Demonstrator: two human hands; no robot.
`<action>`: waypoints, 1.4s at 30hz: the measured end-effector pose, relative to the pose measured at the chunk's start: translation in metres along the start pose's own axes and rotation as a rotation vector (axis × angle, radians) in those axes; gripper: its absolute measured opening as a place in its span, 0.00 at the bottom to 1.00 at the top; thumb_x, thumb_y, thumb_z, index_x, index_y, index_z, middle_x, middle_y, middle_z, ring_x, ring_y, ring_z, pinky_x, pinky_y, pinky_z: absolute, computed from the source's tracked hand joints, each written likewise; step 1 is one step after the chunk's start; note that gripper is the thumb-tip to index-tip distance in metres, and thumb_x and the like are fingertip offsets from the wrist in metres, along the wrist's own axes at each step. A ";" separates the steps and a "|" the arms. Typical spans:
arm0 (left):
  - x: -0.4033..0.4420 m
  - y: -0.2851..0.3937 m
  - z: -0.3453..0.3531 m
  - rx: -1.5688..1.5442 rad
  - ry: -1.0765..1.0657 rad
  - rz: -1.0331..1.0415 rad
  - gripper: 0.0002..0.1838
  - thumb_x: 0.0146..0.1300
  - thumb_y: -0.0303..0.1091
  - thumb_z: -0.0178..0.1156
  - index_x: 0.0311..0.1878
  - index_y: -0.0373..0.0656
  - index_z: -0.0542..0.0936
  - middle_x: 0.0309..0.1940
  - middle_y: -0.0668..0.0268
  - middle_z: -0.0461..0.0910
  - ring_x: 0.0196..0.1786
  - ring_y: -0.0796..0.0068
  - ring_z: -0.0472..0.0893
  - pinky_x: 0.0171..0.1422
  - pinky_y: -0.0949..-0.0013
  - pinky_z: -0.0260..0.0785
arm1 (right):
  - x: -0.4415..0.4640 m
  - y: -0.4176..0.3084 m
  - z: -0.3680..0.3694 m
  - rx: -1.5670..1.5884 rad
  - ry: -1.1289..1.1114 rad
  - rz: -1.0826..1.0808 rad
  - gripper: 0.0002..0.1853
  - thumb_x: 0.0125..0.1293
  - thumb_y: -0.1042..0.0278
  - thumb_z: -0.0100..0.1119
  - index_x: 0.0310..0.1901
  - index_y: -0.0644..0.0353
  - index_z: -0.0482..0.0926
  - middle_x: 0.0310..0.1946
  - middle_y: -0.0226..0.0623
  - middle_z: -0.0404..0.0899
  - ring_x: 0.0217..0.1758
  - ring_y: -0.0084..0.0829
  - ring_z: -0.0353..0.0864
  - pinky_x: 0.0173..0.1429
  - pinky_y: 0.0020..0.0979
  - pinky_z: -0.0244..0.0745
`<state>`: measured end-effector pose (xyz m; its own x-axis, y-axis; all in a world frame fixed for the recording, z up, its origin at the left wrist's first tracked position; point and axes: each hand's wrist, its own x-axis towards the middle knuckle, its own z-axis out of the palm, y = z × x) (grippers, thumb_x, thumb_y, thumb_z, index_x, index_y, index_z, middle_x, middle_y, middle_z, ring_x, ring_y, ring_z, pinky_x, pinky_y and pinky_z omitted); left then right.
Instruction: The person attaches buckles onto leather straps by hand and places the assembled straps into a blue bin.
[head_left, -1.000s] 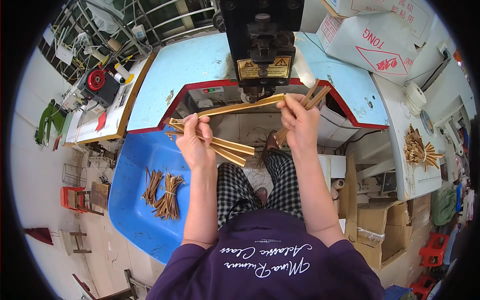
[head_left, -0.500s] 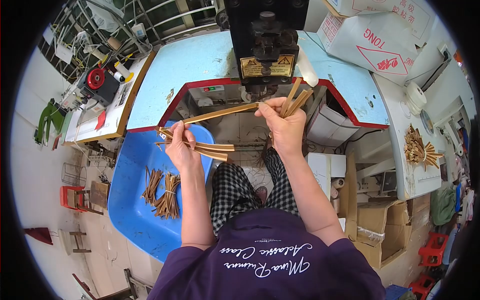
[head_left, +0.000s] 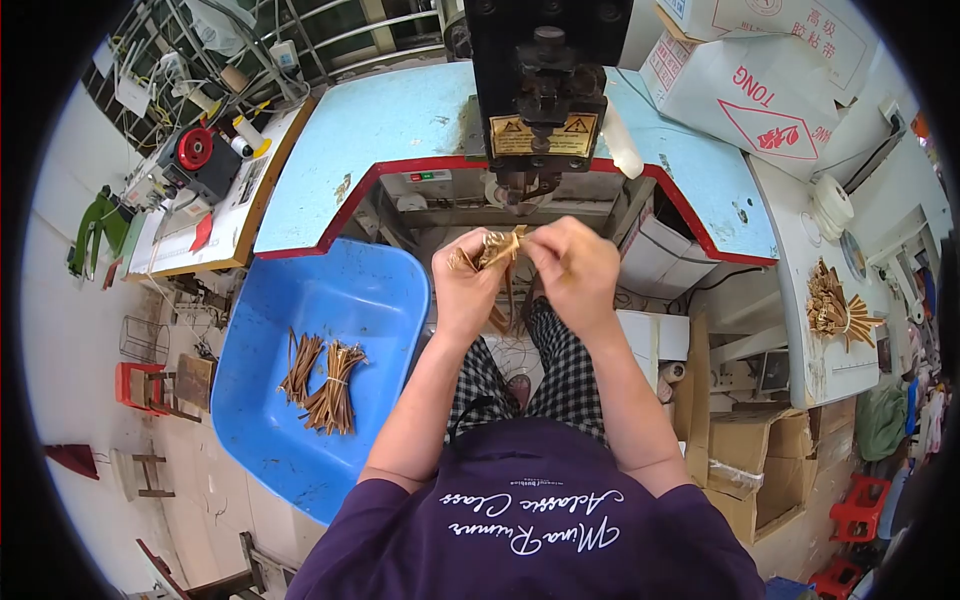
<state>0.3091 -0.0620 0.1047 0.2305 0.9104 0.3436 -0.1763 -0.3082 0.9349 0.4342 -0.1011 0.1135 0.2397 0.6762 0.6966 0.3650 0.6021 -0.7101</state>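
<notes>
My left hand (head_left: 466,290) is closed around a gathered bundle of narrow brown strips (head_left: 505,247), their folded ends showing above the fingers and other parts hanging below. Right beside it, my right hand (head_left: 578,268) is closed with its fingertips at the bundle's right edge, pinching a strip there; the exact grip is partly hidden. Both hands are in front of my lap, just below the black machine head (head_left: 540,90). In the blue tub (head_left: 260,440) to the left lie two tied bundles of similar strips (head_left: 338,392).
A light-blue worktable (head_left: 330,150) with a red edge surrounds the machine. More strips (head_left: 840,305) lie on the white side table (head_left: 835,375) at right. Cardboard boxes (head_left: 740,90) stand at the back right, and an open carton (head_left: 770,465) is on the floor.
Both hands have come together in the middle. The strip stretched between them is no longer extended, and the loose strips are now gathered in one bundle in my left hand.
</notes>
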 end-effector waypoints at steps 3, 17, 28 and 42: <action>-0.003 0.005 0.007 -0.095 0.131 -0.140 0.04 0.55 0.19 0.57 0.28 0.36 0.79 0.18 0.70 0.73 0.18 0.85 0.68 0.21 0.82 0.58 | -0.005 0.002 0.006 -0.330 -0.004 -0.364 0.10 0.48 0.81 0.61 0.36 0.67 0.79 0.21 0.30 0.73 0.17 0.21 0.65 0.22 0.20 0.61; 0.012 0.007 0.025 -0.496 0.203 -0.314 0.07 0.57 0.23 0.59 0.23 0.38 0.76 0.14 0.69 0.72 0.11 0.87 0.63 0.13 0.84 0.50 | 0.011 -0.003 0.003 -0.695 0.051 -0.534 0.11 0.44 0.78 0.59 0.34 0.67 0.77 0.22 0.30 0.67 0.16 0.23 0.60 0.18 0.24 0.54; 0.007 -0.003 0.017 -0.580 0.356 -0.280 0.03 0.58 0.23 0.58 0.30 0.34 0.76 0.15 0.69 0.73 0.11 0.86 0.63 0.12 0.85 0.49 | 0.012 0.002 0.003 -0.415 -0.099 -0.401 0.10 0.46 0.79 0.62 0.33 0.64 0.79 0.22 0.31 0.70 0.19 0.21 0.65 0.21 0.22 0.58; 0.004 0.009 0.018 -0.551 0.221 -0.196 0.05 0.61 0.27 0.58 0.36 0.34 0.76 0.21 0.61 0.77 0.12 0.84 0.65 0.13 0.86 0.51 | 0.003 0.019 -0.007 0.307 0.217 0.102 0.02 0.54 0.80 0.61 0.30 0.64 0.79 0.24 0.28 0.77 0.19 0.15 0.65 0.23 0.15 0.57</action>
<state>0.3254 -0.0657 0.1158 0.1154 0.9894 0.0883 -0.6323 0.0046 0.7747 0.4482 -0.0908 0.1032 0.4574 0.6532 0.6034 0.0515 0.6579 -0.7513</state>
